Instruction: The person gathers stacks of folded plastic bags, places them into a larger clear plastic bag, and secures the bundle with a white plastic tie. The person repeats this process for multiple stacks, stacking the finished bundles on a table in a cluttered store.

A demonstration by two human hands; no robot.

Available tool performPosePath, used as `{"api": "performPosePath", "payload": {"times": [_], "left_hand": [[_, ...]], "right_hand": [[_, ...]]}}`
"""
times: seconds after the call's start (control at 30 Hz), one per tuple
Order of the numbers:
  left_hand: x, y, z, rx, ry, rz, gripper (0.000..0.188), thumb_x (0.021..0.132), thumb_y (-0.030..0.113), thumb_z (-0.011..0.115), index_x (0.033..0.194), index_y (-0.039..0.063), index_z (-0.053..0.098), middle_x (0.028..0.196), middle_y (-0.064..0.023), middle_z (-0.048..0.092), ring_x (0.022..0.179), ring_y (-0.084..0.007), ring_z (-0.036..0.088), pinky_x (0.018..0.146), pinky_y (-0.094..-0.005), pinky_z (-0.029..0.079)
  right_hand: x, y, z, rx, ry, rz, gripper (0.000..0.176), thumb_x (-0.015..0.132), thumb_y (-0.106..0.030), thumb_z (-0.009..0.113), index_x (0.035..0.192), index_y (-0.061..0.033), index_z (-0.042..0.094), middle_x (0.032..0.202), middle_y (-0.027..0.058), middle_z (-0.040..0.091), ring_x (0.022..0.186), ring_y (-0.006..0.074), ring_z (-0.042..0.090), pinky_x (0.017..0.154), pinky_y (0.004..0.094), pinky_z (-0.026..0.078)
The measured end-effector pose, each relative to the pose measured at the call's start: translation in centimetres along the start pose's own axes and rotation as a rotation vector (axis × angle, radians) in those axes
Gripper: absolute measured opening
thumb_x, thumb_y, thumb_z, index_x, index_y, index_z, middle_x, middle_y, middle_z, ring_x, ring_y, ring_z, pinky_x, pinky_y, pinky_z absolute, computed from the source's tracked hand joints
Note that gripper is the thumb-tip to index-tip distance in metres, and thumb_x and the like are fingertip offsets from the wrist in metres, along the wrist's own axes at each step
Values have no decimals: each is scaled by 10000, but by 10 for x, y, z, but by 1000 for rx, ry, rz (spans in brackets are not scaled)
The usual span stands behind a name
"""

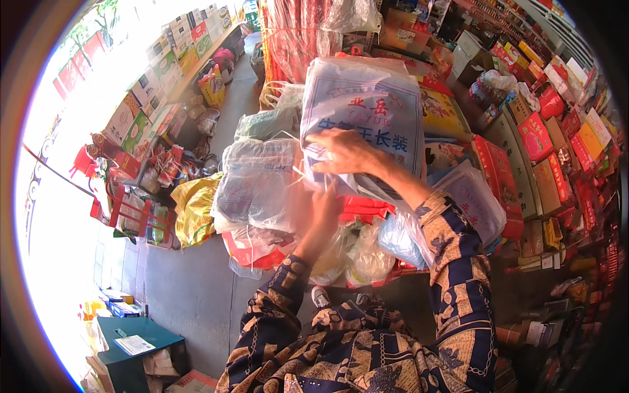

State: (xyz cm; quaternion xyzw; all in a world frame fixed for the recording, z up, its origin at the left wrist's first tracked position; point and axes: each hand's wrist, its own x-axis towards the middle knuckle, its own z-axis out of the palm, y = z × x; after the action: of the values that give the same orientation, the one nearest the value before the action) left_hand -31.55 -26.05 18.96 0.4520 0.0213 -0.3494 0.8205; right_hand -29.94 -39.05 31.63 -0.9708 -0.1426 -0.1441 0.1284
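Note:
A large bundle of white plastic bags (363, 93), printed in red and blue, lies on top of a heap before me. My right hand (346, 152) reaches across it, its fingers curled around the folded left edge. Just below that edge is my left hand (322, 211), raised and blurred by motion. Its fingertips are near the bundle's lower corner, and whether they pinch anything cannot be made out. Close on the left sits a second wrapped bundle of bags (258, 184), with a white plastic strap (299, 174) between the two. Red packs (366, 209) show under the large bundle.
A yellow plastic bag (196, 209) and a red basket (135, 216) stand to the left. Clear bags (371, 250) hang below the heap. Another printed bundle (474, 201) and red cartons (499, 184) crowd the right. At lower left is a green table (132, 331).

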Motion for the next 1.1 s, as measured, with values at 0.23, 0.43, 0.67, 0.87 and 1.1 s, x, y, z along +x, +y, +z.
{"api": "performPosePath", "payload": {"times": [0.23,0.43,0.67,0.87,1.1], "left_hand": [[-14,10,-35,142,-56,143,225,926,299,554,855,86,550,671,38,474,477,-46,375,420,-216,258],[-34,35,-44,91,166,197,300,957,345,531,896,56,577,705,29,540,460,-24,381,379,-211,278],[-14,74,-26,305,-24,285,207,891,267,653,812,89,585,573,62,465,432,-27,348,406,-217,218],[15,74,2,374,63,317,221,870,227,669,738,77,576,540,58,446,408,-39,335,377,-236,217],[1,66,-14,357,56,320,244,873,267,664,887,35,589,574,39,469,437,-47,373,398,-230,266]], "right_hand": [[-87,75,-30,-7,546,388,593,796,-311,715,1252,10,511,1131,213,618,1056,307,595,909,413,460],[-137,132,-32,-84,579,928,563,701,-330,773,1100,19,582,1061,231,625,987,365,605,835,430,476],[-117,161,-23,-117,669,974,191,703,-194,665,779,-28,607,790,193,655,762,380,641,682,454,494],[-89,196,-51,-195,678,980,124,733,-166,589,779,-56,624,843,191,671,829,393,646,710,483,495],[-118,219,-22,-224,478,1014,382,854,-386,512,986,-38,599,1024,236,633,961,433,604,803,513,472]]}}
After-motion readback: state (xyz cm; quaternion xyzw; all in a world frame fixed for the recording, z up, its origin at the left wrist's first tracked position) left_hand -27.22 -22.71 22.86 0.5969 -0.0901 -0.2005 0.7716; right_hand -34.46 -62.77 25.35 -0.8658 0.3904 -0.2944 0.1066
